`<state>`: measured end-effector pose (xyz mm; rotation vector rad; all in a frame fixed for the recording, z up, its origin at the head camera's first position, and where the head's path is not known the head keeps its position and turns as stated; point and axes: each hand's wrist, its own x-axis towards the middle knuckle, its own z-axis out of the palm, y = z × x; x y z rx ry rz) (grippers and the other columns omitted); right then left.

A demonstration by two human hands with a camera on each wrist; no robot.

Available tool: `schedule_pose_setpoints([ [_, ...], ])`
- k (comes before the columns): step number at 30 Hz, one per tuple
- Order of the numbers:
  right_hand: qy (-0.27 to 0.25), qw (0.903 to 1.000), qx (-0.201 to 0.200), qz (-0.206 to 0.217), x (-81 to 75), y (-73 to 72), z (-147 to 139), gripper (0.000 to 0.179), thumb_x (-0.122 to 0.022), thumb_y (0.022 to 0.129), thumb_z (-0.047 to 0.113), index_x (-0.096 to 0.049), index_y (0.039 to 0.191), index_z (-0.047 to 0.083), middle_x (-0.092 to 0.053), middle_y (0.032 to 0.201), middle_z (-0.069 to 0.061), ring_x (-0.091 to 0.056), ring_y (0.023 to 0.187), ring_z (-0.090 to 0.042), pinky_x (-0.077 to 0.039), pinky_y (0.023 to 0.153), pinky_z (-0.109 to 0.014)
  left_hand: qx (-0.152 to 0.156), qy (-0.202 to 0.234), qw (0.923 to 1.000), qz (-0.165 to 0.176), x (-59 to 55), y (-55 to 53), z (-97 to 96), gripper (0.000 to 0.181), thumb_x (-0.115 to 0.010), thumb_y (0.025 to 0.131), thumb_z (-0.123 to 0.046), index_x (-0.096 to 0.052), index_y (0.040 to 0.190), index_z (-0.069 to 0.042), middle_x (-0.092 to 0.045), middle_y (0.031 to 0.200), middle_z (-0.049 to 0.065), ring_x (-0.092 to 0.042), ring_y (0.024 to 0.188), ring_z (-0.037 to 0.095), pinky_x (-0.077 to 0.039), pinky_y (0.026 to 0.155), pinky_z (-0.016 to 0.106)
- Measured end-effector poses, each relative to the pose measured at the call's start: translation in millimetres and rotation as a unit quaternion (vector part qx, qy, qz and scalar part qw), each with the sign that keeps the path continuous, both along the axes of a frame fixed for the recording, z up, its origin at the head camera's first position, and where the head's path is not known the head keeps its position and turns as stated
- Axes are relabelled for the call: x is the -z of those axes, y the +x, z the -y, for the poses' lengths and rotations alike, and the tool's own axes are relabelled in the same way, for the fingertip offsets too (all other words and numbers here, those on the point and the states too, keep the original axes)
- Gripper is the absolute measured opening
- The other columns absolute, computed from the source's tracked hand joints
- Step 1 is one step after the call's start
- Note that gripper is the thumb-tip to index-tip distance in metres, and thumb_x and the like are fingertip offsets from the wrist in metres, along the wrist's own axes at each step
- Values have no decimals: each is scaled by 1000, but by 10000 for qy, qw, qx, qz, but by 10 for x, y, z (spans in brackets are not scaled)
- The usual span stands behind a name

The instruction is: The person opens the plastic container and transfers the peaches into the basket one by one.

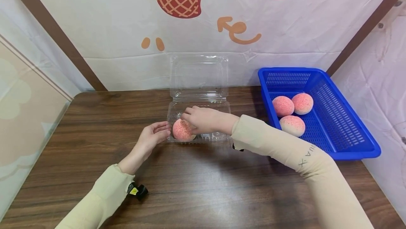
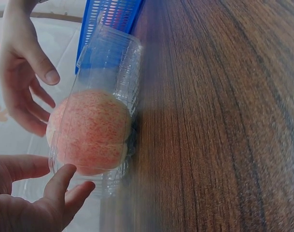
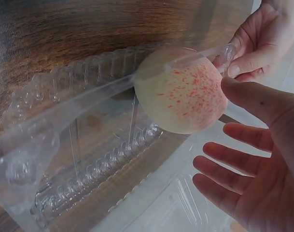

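Note:
A pink-and-cream speckled ball (image 1: 182,130), peach-like, sits in the front left part of a clear hinged plastic box (image 1: 219,136), whose lid (image 1: 199,75) stands raised at the back. Over the ball is my right hand (image 1: 204,119); the right wrist view shows its fingers (image 3: 229,159) spread and its thumb close to the ball, though contact is unclear. My left hand (image 1: 152,137) rests its fairly straight fingers at the box's left edge. From the left wrist, the ball (image 2: 96,130) shows through the clear wall, with left fingertips (image 2: 64,179) beside the rim.
A blue perforated basket (image 1: 352,130) stands right of the box, holding three similar balls: one ball (image 1: 283,106), a second ball (image 1: 302,103) and a third ball (image 1: 292,126). Brown wood-grain table (image 1: 196,190) lies underneath. A printed white cloth (image 1: 120,38) hangs behind.

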<state>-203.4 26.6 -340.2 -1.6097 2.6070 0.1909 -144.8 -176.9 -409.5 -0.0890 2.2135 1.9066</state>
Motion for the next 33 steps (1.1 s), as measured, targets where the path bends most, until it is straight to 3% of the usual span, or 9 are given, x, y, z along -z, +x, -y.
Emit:
schedule_pose_setpoints([
  [8,123,9999,66,15,59,22,71,50,-65,83,28,-49,125,6,-52,117,-7,-51,103,-22,-42,92,-29,-6,-68,10000,0,-3,1,2,46,-50,91,-2,-34,132,12,-44,129,30,-48,116,28,-48,79,16],
  [14,-109,9999,72,29,123,37,110,51,-69,79,25,-50,123,7,-53,114,-7,-51,100,-23,-43,90,-30,5,-38,10000,-21,-4,0,-7,47,-50,91,-2,-34,132,12,-44,130,30,-47,116,28,-47,79,15],
  [24,-99,9995,260,173,224,40,183,56,-67,81,33,-47,127,10,-49,119,-7,-50,101,-22,-47,86,-30,-4,-36,10000,-86,-28,15,-13,47,-50,91,-3,-34,132,13,-43,129,31,-50,112,23,-47,77,14],
  [33,-242,9951,593,751,221,5,191,57,-69,79,29,-46,128,12,-47,120,-8,-49,103,-24,-46,86,-32,-36,-7,10000,-60,-26,12,-13,46,-50,91,-2,-34,132,13,-43,129,32,-52,110,20,-47,77,14],
])
